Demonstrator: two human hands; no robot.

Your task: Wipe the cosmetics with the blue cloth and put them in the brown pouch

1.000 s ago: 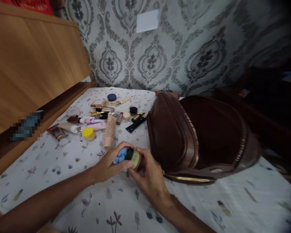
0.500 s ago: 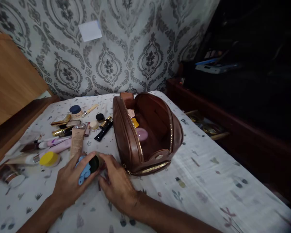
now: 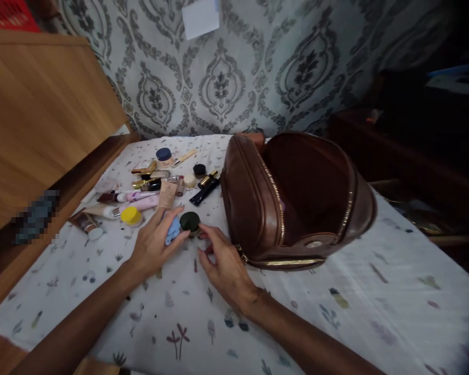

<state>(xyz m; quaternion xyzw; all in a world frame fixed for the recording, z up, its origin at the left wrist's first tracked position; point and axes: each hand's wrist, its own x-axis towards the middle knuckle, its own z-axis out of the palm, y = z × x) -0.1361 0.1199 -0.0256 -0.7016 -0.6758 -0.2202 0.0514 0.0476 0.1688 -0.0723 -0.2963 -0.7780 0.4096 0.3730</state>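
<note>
White cloth (image 3: 197, 323), printed with flamingos, pineapples and sprigs, lies under our hands, bare of any words we can read. Our left hand (image 3: 154, 237) curls around a blue bundle (image 3: 173, 230), mostly hidden by the fingers, so we cannot say what it is. Our right hand (image 3: 229, 265) is half curled, a narrow gap between thumb and forefinger. Between them sits the green-lidded jar (image 3: 189, 222), lid up, its side largely covered; we see no label there, and whether the right fingertip touches it we cannot tell.

Just beyond, left to right, lie a brown tube (image 3: 85, 224), a yellow-lidded jar (image 3: 131, 215) and a beige tube (image 3: 167, 194) with print too small for us to read. To the right the brown bag (image 3: 254, 203) gapes unzipped; its inside is dark, and we make out only a sliver of purple behind the zip. Left of it are a black tube (image 3: 204, 192), a gold tube (image 3: 208, 179), a cream pot (image 3: 189, 180) and a black pot (image 3: 199, 170). Farther back stands a blue-lidded jar (image 3: 164, 158), its lettering blurred. On the patterned wall (image 3: 222, 94) we see a white card (image 3: 200, 20), cut off at the top.
</note>
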